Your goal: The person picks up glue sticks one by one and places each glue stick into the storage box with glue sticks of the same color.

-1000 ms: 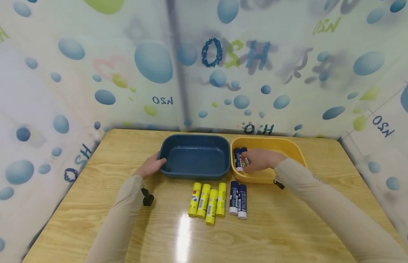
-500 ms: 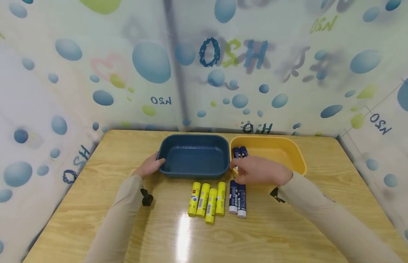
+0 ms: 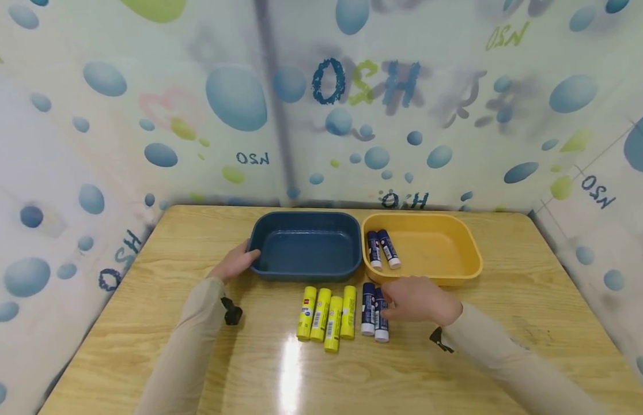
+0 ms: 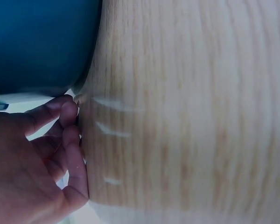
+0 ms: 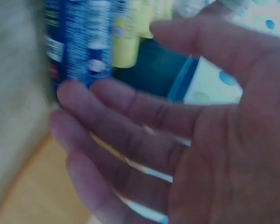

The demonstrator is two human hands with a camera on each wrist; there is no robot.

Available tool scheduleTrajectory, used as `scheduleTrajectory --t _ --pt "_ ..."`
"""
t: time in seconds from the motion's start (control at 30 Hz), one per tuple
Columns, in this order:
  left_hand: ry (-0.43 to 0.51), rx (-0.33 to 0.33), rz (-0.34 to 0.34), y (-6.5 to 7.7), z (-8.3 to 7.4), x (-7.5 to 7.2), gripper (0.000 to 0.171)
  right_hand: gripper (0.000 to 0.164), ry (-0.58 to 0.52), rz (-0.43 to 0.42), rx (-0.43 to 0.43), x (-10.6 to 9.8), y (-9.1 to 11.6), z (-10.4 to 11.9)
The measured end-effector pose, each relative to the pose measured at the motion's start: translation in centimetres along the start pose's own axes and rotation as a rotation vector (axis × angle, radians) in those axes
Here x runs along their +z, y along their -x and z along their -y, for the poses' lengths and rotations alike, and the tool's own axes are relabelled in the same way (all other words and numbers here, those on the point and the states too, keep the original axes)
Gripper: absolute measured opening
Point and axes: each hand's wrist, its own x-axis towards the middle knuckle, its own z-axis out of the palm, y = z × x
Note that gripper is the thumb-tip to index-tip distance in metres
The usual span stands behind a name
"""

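Observation:
My left hand (image 3: 233, 262) holds the left end of the blue tray (image 3: 308, 276), thumb over the rim, fingers bent against the outside wall in the left wrist view. Two navy glue sticks with white ends (image 3: 367, 311) lie side by side on the table. My right hand (image 3: 419, 300) reaches over them from the right. In the right wrist view its thumb and fingers (image 5: 74, 95) are spread apart, fingertips close to the navy sticks (image 5: 79, 42), with nothing between. Two more navy glue sticks (image 3: 388, 248) lie at the left inside the yellow tray (image 3: 456, 279).
Several yellow glue sticks (image 3: 320, 314) lie in a row in front of the blue tray, left of the navy pair. Both trays stand side by side near the back edge of the wooden table (image 3: 207, 363). A patterned curtain (image 3: 197, 115) hangs behind.
My right hand has left the inside of the yellow tray, where two navy glue sticks now lie, and moved toward me to the navy pair on the table. The left hand stays put.

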Motion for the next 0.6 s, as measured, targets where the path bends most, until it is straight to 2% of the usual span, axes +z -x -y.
scheduleTrajectory --t 0.17,0.37,0.6 --pt "0.027 0.019 -0.001 0.0 0.1 -0.1 0.061 0.025 -0.017 -0.105 0.088 1.9 -0.6 -0.3" --pt "0.063 0.006 0.009 -0.3 0.2 -0.1 0.062 0.033 -0.071 -0.073 0.203 3.2 -0.8 -0.2" --pt "0.067 -0.011 0.022 -0.1 0.2 -0.3 0.063 0.038 -0.080 -0.075 0.236 4.2 -1.2 -0.1"
